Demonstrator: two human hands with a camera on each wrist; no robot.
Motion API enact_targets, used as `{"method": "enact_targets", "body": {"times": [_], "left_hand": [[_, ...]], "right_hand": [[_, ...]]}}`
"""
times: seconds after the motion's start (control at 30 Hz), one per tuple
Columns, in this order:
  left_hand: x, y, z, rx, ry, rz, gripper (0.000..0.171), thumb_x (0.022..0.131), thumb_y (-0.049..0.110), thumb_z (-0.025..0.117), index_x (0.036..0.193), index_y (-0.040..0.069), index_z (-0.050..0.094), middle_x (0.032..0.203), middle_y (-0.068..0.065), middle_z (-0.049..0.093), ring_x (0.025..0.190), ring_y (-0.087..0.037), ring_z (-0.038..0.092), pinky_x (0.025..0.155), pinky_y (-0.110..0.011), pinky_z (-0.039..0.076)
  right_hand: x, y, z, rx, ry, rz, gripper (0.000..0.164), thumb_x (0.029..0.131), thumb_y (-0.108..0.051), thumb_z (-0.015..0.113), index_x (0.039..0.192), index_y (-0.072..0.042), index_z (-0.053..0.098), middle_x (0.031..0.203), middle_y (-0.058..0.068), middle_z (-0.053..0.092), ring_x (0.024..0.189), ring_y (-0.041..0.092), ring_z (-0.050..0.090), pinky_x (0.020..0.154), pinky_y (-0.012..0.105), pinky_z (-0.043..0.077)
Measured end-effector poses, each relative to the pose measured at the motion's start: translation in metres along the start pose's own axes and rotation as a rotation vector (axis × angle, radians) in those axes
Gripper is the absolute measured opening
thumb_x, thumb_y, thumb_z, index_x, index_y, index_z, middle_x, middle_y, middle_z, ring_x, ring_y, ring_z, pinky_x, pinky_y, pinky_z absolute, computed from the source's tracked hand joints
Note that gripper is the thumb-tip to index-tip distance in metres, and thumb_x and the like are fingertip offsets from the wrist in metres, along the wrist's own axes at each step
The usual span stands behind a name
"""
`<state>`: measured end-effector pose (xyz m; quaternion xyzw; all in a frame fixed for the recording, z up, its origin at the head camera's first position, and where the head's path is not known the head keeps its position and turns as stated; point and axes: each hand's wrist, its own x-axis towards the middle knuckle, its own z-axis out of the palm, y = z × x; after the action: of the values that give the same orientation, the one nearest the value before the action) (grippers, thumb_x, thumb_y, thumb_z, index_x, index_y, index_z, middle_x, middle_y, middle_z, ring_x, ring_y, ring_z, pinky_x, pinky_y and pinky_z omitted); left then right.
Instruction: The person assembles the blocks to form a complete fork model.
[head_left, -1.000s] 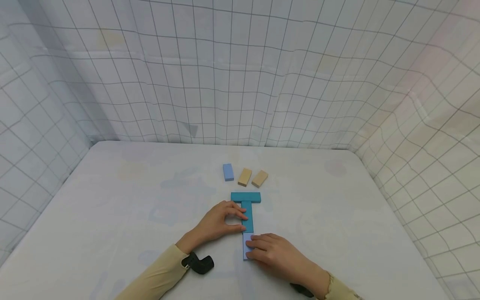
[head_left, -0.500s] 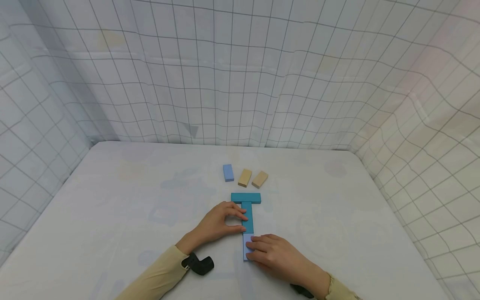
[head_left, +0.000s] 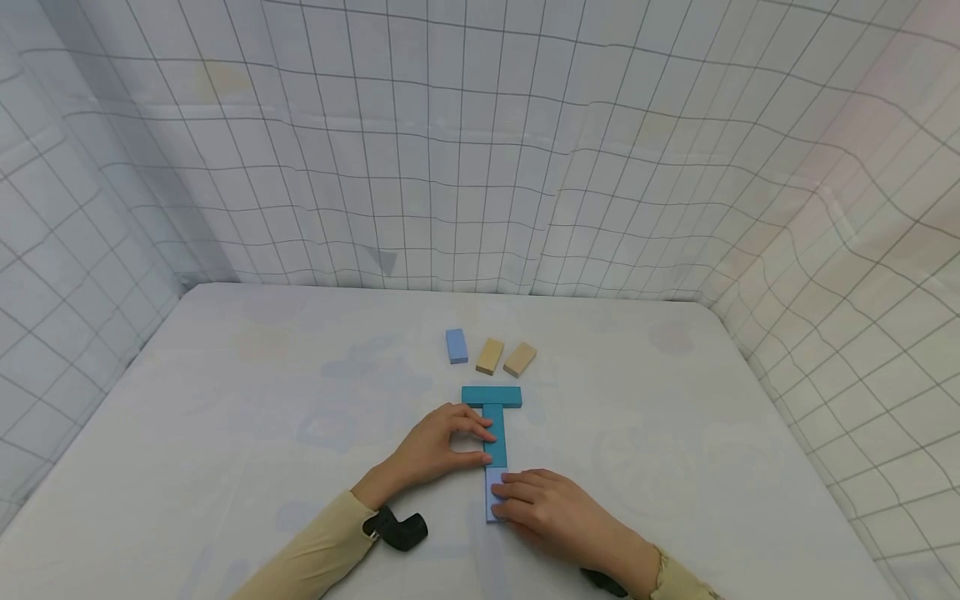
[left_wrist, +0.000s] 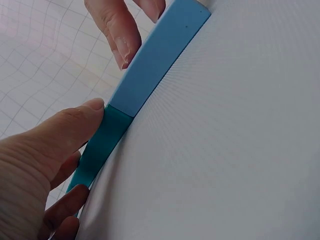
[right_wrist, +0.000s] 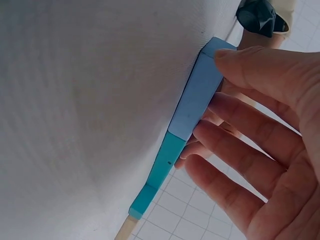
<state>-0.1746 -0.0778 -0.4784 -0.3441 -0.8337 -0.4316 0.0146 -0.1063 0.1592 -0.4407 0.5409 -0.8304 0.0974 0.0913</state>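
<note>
Two teal blocks form a T in the head view: a crossbar block (head_left: 491,396) with an upright teal block (head_left: 501,446) running toward me from it. A light blue block (head_left: 495,477) continues that line, its far end meeting the teal one. My left hand (head_left: 431,447) rests from the left on the upright teal block, fingers loosely bent and thumb near the joint. From the right, my right hand (head_left: 551,510) rests its fingertips on the light blue block. In the right wrist view that hand's thumb touches the near end of the light blue block (right_wrist: 197,97); its other fingers are nearly straight.
Beyond the T lie another light blue block (head_left: 457,346), a yellow block (head_left: 490,356) and a tan block (head_left: 520,359). All stand on a white-covered table (head_left: 262,392). A white grid-patterned curtain (head_left: 465,167) encloses its back and sides. A black wrist device (head_left: 397,529) sits on my left wrist.
</note>
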Motion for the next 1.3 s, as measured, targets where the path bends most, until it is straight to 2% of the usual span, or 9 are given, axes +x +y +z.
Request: {"method": "enact_targets", "body": {"times": [0.3,0.87,1.17,1.3], "left_hand": [[-0.0007,-0.0014,0.0018,0.004,0.006,0.003,0.026,0.080,0.036,0.076,0.102,0.023,0.074,0.115,0.007,0.062,0.119,-0.019,0.049,0.101,-0.040,0.038],[-0.0001,-0.0005,0.0013,0.030,0.000,0.014,0.026,0.081,0.035,0.076,0.103,0.022,0.073,0.116,0.007,0.062,0.119,-0.019,0.049,0.101,-0.039,0.038],[-0.0005,-0.0004,0.0008,0.112,0.000,0.074,0.025,0.083,0.037,0.073,0.103,0.023,0.071,0.117,0.006,0.061,0.117,-0.018,0.050,0.098,-0.039,0.040],[-0.0007,-0.0018,0.0012,0.165,0.013,0.125,0.021,0.083,0.036,0.074,0.099,0.023,0.071,0.116,0.005,0.061,0.113,-0.016,0.050,0.095,-0.036,0.042]], "right_hand": [[-0.0019,-0.0002,0.0003,-0.009,-0.032,0.052,0.035,0.080,-0.021,0.078,0.113,-0.016,0.069,0.124,0.005,0.061,0.116,0.020,0.055,0.095,0.034,0.045],[-0.0029,0.0024,0.0005,-0.003,-0.013,0.041,0.035,0.080,-0.023,0.078,0.113,-0.017,0.068,0.124,0.004,0.061,0.115,0.019,0.055,0.095,0.037,0.045],[-0.0022,0.0032,0.0004,0.010,0.000,0.045,0.031,0.084,-0.029,0.074,0.112,-0.018,0.069,0.124,0.002,0.061,0.116,0.020,0.055,0.095,0.038,0.045],[-0.0018,0.0035,0.0007,0.016,-0.003,0.046,0.031,0.084,-0.029,0.074,0.112,-0.018,0.069,0.124,0.002,0.061,0.116,0.020,0.054,0.096,0.037,0.044]]}}
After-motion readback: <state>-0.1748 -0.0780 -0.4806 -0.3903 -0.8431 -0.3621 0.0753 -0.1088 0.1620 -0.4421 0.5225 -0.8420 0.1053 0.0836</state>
